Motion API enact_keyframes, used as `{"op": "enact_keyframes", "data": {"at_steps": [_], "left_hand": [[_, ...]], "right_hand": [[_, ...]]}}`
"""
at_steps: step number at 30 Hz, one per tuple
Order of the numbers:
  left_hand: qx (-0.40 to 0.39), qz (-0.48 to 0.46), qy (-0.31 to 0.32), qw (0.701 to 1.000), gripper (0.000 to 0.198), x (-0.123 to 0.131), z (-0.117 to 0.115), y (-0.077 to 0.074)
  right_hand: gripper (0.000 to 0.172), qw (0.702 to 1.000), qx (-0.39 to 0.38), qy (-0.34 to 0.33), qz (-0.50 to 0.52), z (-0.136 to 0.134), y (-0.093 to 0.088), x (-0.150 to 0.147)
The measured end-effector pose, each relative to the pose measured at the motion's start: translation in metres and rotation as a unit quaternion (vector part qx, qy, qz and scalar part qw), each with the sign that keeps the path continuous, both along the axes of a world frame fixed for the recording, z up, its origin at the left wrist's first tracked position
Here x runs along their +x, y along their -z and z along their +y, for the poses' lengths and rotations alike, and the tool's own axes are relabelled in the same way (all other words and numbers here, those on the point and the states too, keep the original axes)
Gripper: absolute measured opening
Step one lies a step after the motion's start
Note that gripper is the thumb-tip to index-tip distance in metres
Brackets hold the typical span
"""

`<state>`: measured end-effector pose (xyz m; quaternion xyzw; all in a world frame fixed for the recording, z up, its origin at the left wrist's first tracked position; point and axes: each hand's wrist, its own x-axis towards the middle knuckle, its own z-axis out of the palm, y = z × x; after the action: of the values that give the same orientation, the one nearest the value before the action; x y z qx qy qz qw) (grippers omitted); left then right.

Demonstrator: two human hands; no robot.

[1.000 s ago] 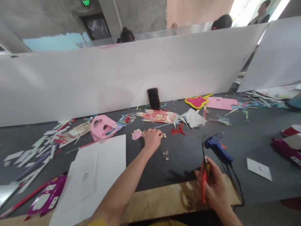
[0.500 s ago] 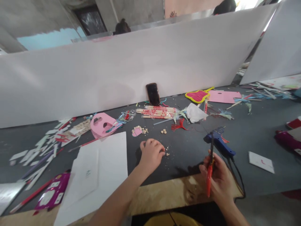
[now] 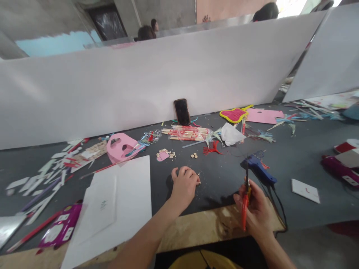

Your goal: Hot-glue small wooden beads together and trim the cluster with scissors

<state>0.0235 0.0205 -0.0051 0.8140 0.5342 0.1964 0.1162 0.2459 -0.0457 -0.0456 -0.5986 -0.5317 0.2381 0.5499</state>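
My right hand is wrapped around a pair of red-handled pliers, dark jaws pointing up and away. Curled fingers of my left hand rest on the dark tabletop over tiny pale bits. At those fingertips a small pale piece shows in part; what the fingers hold is mostly hidden. Just beyond lies a little cluster of wooden pieces. More of them surround a pink rounded piece to its left. Close past the pliers lies a blue glue gun with a black cord.
A phone leans against the white partition. Before it lie wrapped red-and-cream sticks. White board, a pink cut-out and strips fill the left. A white card lies right. People's heads show behind the partition.
My left hand has shifted slightly right, its fingertips now over the pale bits that lay beside them. My right hand still holds the pliers, a little further left in view.
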Motion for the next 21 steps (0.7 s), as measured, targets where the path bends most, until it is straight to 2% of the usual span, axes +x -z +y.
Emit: {"op": "enact_keyframes", "data": {"at_steps": [3, 6, 8, 10, 12, 14, 18, 21], "left_hand": [[-0.048, -0.101, -0.039, 0.993, 0.013, -0.006, -0.002, -0.007], [-0.125, -0.23, -0.08, 0.962, 0.01, -0.015, -0.006, -0.017], [-0.178, -0.323, -0.105, 0.924, 0.01, -0.02, -0.012, -0.022], [-0.219, -0.435, -0.125, 0.864, 0.011, -0.02, -0.018, -0.026], [-0.233, -0.528, -0.129, 0.806, 0.015, -0.017, -0.023, -0.029], [-0.229, -0.579, -0.119, 0.773, 0.018, -0.013, -0.028, -0.033], [-0.235, -0.619, -0.105, 0.742, 0.026, -0.007, -0.034, -0.042], [-0.237, -0.611, -0.086, 0.751, 0.03, -0.006, -0.037, -0.046]], "right_hand": [[0.051, 1.0, 0.013, 0.001, -0.019, 0.0, -0.005, -0.001], [0.046, 0.996, 0.027, -0.007, -0.085, -0.002, -0.016, -0.004], [0.044, 0.986, 0.021, -0.058, -0.155, -0.004, -0.025, -0.007], [0.046, 0.967, 0.005, -0.129, -0.221, -0.009, -0.034, -0.011], [0.046, 0.945, -0.02, -0.185, -0.27, -0.014, -0.042, -0.016], [0.044, 0.928, -0.048, -0.213, -0.301, -0.019, -0.048, -0.021], [0.045, 0.914, -0.078, -0.24, -0.319, -0.023, -0.058, -0.031], [0.047, 0.915, -0.078, -0.246, -0.31, -0.024, -0.06, -0.035]]}}
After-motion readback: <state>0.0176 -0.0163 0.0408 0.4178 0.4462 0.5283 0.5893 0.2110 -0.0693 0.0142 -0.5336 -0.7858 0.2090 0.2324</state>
